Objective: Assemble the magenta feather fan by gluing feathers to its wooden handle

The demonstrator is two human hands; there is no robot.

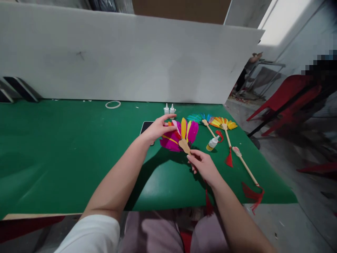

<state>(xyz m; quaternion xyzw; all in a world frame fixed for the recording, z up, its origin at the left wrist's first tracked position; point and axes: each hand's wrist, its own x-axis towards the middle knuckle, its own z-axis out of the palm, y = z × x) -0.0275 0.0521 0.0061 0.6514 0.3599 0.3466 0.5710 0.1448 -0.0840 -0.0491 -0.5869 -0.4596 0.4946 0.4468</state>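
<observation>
A feather fan with magenta, yellow, orange and red feathers is held above the green table. My right hand is closed around its wooden handle, just below the pale wooden head piece. My left hand is at the fan's left side, thumb in front of the feathers and index finger stretched out above them. The other left fingertips are partly hidden behind the feathers. A dark red tassel hangs below my right hand. Close by on the right stands a tilted small glue bottle.
On the right lie a blue-green fan, a yellow-orange fan and a bare handle with a red tassel. Two white bottles, a phone and a white ring rest farther back. A white board walls the rear edge.
</observation>
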